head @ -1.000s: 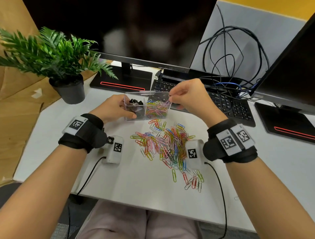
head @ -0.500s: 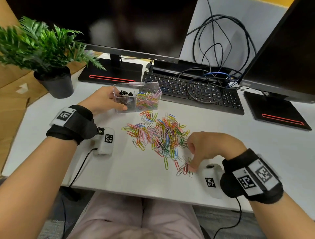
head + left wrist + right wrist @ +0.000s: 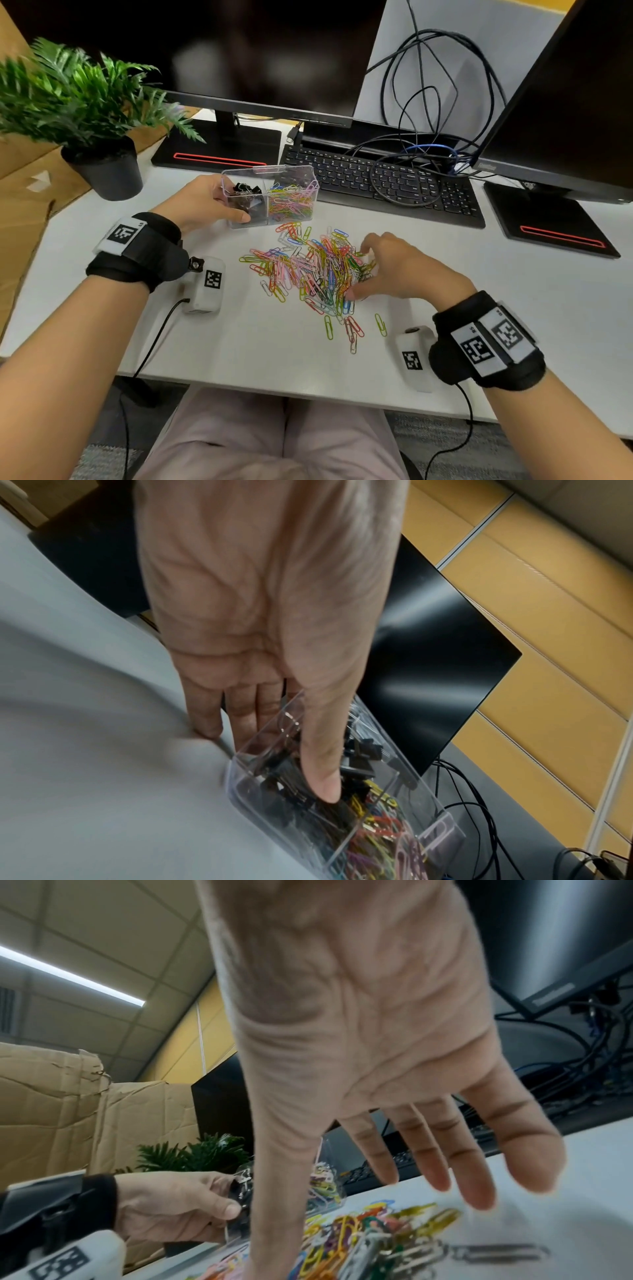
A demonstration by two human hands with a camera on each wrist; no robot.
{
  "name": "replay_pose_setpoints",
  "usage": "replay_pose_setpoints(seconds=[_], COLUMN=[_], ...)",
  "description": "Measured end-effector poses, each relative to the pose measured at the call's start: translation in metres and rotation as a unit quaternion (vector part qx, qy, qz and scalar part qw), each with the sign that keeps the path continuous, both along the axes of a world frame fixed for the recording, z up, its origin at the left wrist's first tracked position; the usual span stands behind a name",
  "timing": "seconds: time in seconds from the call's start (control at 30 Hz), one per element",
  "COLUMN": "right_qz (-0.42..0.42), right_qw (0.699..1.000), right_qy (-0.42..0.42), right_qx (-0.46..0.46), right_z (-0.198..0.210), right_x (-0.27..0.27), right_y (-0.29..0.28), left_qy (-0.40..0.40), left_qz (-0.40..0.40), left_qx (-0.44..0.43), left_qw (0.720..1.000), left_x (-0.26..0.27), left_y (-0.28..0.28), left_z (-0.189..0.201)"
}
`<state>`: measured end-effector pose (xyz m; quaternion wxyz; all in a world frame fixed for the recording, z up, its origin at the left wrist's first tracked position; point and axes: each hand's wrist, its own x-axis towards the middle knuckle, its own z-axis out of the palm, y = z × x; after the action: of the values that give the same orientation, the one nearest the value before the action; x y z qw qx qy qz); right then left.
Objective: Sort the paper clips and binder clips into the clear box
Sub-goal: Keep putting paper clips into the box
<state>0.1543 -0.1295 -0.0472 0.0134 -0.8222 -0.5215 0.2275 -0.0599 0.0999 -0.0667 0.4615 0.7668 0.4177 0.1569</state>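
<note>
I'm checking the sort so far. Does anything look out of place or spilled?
Nothing is missorted: the clear box holds black binder clips on the left and paper clips on the right. The loose pile is simply unsorted; a few clips lie strayed toward the table's near edge.

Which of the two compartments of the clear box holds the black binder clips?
The left compartment, beside the left hand; the right one holds coloured paper clips.

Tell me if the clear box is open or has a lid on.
Open: the clear box shows no lid, binder clips poking above its rim.
</note>
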Motion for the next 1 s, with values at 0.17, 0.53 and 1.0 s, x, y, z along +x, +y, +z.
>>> replay_pose_setpoints(seconds=[0.17, 0.53, 1.0], right_qz=[0.029, 0.006, -0.053], right_qw=[0.999, 0.998, 0.983], right_qy=[-0.017, 0.048, 0.113], right_qx=[-0.027, 0.048, 0.132], right_z=[-0.003, -0.001, -0.003], right_x=[-0.007, -0.008, 0.009], right_y=[0.01, 0.028, 0.04], left_qy=[-0.005, -0.012, -0.012], left_qz=[-0.003, -0.007, 0.0], left_qx=[0.001, -0.003, -0.009], left_qw=[1.0, 1.0, 1.0], left_x=[0.001, -0.001, -0.001], left_y=[-0.003, -0.003, -0.001], left_z=[0.002, 0.002, 0.001])
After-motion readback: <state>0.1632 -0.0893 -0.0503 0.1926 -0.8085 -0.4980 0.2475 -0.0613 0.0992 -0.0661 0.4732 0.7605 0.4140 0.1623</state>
